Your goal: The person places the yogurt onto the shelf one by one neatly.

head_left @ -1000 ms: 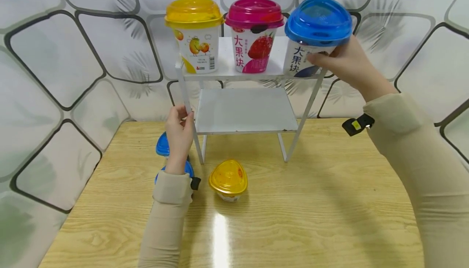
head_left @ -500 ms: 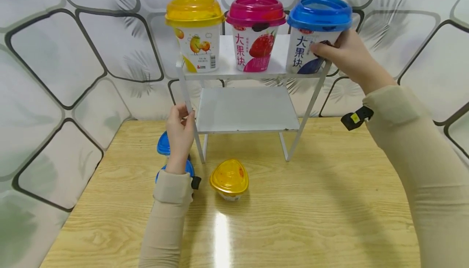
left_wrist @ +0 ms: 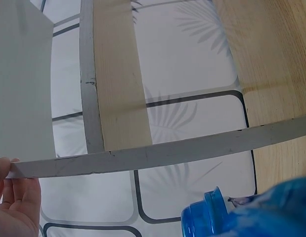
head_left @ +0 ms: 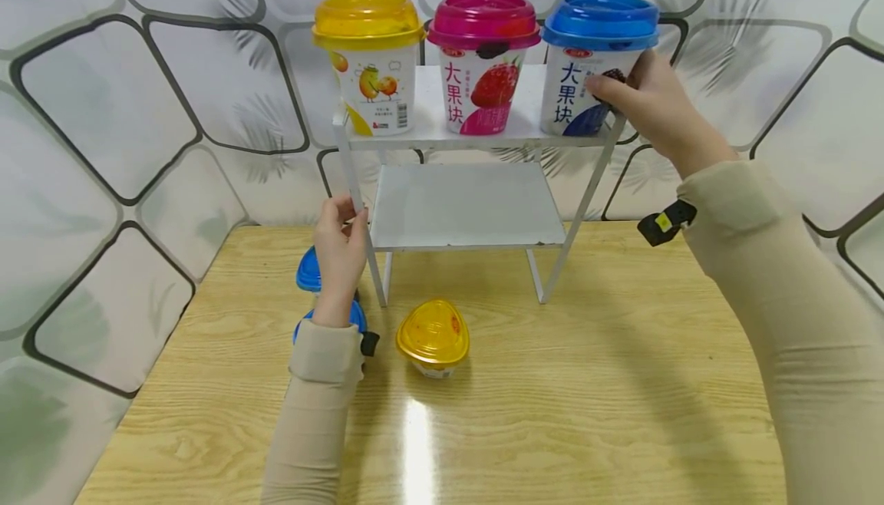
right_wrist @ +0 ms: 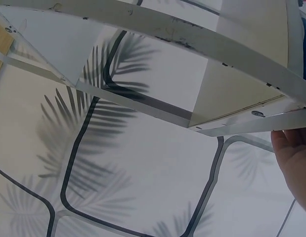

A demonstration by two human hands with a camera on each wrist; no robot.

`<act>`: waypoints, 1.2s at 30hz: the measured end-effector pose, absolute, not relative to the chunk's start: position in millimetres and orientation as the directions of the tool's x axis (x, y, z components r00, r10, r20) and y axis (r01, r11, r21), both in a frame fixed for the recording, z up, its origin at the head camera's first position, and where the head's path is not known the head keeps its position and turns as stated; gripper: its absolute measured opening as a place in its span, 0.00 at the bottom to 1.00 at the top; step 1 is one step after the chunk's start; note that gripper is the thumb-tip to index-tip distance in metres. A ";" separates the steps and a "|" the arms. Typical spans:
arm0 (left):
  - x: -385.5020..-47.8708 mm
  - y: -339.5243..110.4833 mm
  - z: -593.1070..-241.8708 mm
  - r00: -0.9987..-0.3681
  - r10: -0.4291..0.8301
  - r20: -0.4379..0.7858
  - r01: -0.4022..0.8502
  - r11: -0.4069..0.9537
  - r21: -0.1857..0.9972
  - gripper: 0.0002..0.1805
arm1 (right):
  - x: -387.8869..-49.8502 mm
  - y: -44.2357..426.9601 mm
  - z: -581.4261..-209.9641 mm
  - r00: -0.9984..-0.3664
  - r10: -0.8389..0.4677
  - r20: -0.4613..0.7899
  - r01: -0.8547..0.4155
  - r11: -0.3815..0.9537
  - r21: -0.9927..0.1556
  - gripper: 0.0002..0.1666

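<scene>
By the curled fingers of the right hand [head_left: 656, 110], the blue-lidded cup [head_left: 568, 90] is held upright on the top shelf [head_left: 427, 110] of the white rack [head_left: 470, 206]. The rack's left leg [head_left: 349, 171] is pinched between thumb and fingers of the left hand [head_left: 338, 255]. Below, a yellow-lidded cup [head_left: 433, 336] is placed on the bench [head_left: 587, 397].

A pale wall [head_left: 76, 106] is patterned with dark rounded outlines [head_left: 129, 201] and grey leaves [head_left: 736, 41]; a bright streak [head_left: 417, 451] is reflected in the wood-grained table [head_left: 545, 405] before it.
</scene>
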State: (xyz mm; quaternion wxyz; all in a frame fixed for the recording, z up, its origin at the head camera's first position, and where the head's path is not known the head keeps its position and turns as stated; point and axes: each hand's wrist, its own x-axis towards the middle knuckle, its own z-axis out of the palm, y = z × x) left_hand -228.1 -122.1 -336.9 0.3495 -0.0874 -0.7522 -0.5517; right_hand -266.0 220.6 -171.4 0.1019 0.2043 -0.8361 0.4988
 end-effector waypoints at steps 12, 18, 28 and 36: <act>-229.4 -122.2 -337.0 -0.749 -0.262 0.608 0.501 0.378 0.779 0.09 | -264.5 222.9 -176.2 -0.866 -0.246 0.434 -0.494 0.299 -0.816 0.29; -227.7 -121.5 -335.9 -0.750 -0.262 0.608 0.499 0.379 0.779 0.09 | -258.9 232.7 -194.5 -0.847 -0.183 0.499 -0.528 0.183 -0.829 0.35; -226.7 -121.8 -335.8 -0.748 -0.262 0.610 0.504 0.373 0.779 0.09 | -245.8 240.0 -246.5 -0.869 -0.119 0.480 -0.490 0.078 -0.868 0.36; -227.0 -121.3 -336.5 -0.742 -0.265 0.616 0.503 0.387 0.773 0.08 | -240.0 232.5 -281.9 -0.854 -0.082 0.514 -0.518 0.039 -0.855 0.26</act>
